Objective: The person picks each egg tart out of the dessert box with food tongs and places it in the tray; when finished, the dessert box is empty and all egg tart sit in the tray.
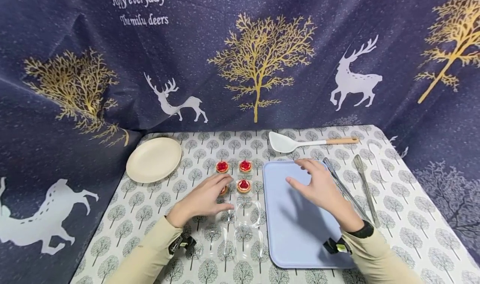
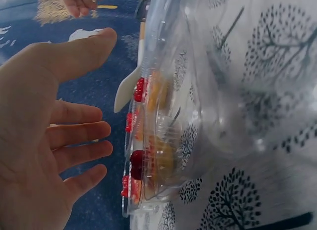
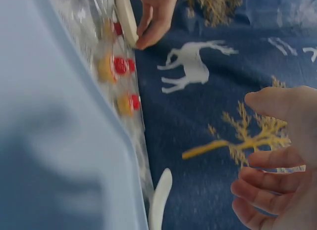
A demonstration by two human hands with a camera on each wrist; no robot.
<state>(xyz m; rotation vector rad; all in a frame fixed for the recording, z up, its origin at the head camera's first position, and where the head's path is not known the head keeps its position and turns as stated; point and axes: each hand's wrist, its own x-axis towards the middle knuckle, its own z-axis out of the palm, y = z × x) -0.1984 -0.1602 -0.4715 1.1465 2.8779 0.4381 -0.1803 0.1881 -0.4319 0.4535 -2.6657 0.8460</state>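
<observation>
My left hand [image 1: 205,198] hovers over a clear plastic clamshell box [image 1: 247,229], fingers spread and loosely bent, holding nothing. Several small tarts with red topping sit in the box's far compartments, among them a near-right tart [image 1: 243,186] and a far-left tart [image 1: 222,167]. One tart is partly hidden behind the left fingers. Above the pale blue tray [image 1: 277,234] my right hand [image 1: 318,187] hangs with thumb and fingers apart, nothing in its grasp, casting a shadow on the tray. The left wrist view shows the left palm [image 2: 29,141] beside the box, apart from it.
A cream plate [image 1: 153,160] lies at the back left. Along the back is a white spatula [image 1: 285,143] with a wooden handle. Right of the tray lie metal tongs [image 1: 365,188], another metal utensil [image 1: 346,192] and a pale slender utensil [image 1: 376,159]. A dark cloth hangs behind.
</observation>
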